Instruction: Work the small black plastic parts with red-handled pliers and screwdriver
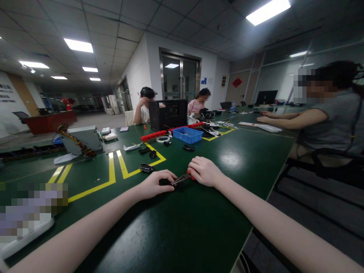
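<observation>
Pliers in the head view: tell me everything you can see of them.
The pliers have a red-orange handle, mostly covered by the right hand, which holds it. Their dark, metal-looking head narrows to a long, pointed nose. They slant slightly, the nose aimed down towards the left hand, low over the green table. Whether the tip touches that hand or grips anything is too small to tell.

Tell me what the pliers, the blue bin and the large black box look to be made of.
Pliers: metal with a dull grey finish at the jaws; the orange-red grip, mostly covered, may be plastic or rubber.
Blue bin: probably moulded plastic, given its even colour and rim.
Large black box: dark and flat-sided, perhaps painted metal; plastic isn't ruled out.
</observation>
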{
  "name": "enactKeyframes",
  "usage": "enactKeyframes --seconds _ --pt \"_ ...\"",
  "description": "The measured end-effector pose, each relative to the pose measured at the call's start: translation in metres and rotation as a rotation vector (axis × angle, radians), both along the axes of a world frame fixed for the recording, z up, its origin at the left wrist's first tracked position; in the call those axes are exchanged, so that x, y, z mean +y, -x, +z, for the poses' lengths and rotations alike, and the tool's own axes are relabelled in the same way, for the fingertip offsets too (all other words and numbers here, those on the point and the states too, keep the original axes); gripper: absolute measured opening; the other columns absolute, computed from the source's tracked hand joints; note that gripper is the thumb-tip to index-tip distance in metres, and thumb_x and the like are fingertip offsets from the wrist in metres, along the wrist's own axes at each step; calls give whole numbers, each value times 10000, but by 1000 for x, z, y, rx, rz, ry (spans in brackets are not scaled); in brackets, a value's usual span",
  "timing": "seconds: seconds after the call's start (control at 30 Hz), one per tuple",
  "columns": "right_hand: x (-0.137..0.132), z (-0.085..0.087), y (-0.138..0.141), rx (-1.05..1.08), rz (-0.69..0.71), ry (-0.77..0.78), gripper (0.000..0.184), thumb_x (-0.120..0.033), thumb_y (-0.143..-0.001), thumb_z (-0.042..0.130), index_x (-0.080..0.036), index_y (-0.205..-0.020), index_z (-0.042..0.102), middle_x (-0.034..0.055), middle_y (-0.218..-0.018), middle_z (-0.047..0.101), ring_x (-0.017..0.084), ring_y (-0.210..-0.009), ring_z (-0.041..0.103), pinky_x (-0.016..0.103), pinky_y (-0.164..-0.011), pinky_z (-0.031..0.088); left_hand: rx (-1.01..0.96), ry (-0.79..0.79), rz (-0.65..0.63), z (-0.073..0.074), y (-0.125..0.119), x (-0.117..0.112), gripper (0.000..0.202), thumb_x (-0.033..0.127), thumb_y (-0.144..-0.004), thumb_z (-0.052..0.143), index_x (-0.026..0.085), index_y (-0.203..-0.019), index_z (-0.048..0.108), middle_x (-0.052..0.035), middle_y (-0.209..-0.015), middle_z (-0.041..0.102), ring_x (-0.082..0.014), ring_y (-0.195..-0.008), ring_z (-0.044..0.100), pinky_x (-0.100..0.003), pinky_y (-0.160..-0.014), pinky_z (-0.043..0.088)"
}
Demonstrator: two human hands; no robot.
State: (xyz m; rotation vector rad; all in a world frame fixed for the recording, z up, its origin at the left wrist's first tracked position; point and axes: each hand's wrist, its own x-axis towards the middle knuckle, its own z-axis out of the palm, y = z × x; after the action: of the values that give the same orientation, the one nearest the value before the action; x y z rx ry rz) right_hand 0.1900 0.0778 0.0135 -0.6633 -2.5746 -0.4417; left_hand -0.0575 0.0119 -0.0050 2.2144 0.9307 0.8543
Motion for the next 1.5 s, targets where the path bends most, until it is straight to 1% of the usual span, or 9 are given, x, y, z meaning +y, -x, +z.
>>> enactKeyframes --seconds 0.33,0.7,0.77,0.83,0.93,1.0,1.07,1.27,1.5 --pt "10 1 -5 -28 -6 96 342 -291 -959 311 -173 -758 561 58 -768 557 169 -750 467 297 -678 325 -18 2 -7 -3 0 3 130 259 -826 669 160 -910 686 -80 -1111 659 -199 -1033 608 -348 -979 431" --pt "8 0 -5 -39 -34 82 343 -306 -965 304 -171 -789 566 66 -797 568 171 -753 480 298 -689 336 -9 -13 -15 -4 -1 3 135 254 -817 677 159 -912 694 -81 -1106 662 -199 -1033 608 -351 -981 432" --pt "6 -1 -6 -48 -34 96 340 -353 -964 325 -173 -807 568 63 -814 564 167 -751 493 293 -681 338 0 -24 -16 -4 -1 2 133 256 -822 670 160 -912 691 -80 -1103 663 -199 -1029 609 -352 -979 431" --pt "5 0 -7 -61 -20 99 344 -451 -935 396 -176 -819 566 58 -829 557 168 -747 497 288 -671 340 6 -33 -19 -4 0 2 133 257 -827 664 162 -916 689 -78 -1101 663 -198 -1024 610 -352 -977 431" --pt "2 1 -7 -70 1 86 422 -600 -822 531 -180 -847 572 55 -851 548 174 -741 493 287 -656 342 3 -34 -19 -5 0 1 137 259 -830 660 159 -919 688 -79 -1106 661 -199 -1031 608 -348 -981 427" --pt "1 2 -6 -75 9 71 453 -627 -774 575 -182 -856 577 56 -859 546 180 -748 492 290 -655 343 -2 -32 -16 -5 0 1 140 261 -833 656 155 -920 688 -81 -1110 660 -201 -1041 606 -345 -987 423" --pt "1 2 -6 -80 8 55 423 -600 -775 585 -181 -832 574 58 -848 546 183 -754 490 293 -660 343 0 -30 -18 -4 0 1 146 263 -841 647 155 -929 689 -80 -1115 661 -201 -1048 604 -340 -989 421" --pt "3 1 -5 -95 -30 25 255 -426 -760 614 -178 -779 555 62 -808 549 192 -754 480 304 -680 337 31 -16 -7 -1 0 0 170 273 -852 633 169 -976 688 -71 -1130 665 -203 -1055 599 -336 -988 416" --pt "1 1 -4 -110 -57 4 217 -394 -748 598 -186 -777 541 66 -813 554 201 -756 480 311 -686 328 3 -17 -7 -2 -1 -1 135 264 -848 638 164 -928 679 -79 -1117 663 -208 -1047 600 -361 -990 415"
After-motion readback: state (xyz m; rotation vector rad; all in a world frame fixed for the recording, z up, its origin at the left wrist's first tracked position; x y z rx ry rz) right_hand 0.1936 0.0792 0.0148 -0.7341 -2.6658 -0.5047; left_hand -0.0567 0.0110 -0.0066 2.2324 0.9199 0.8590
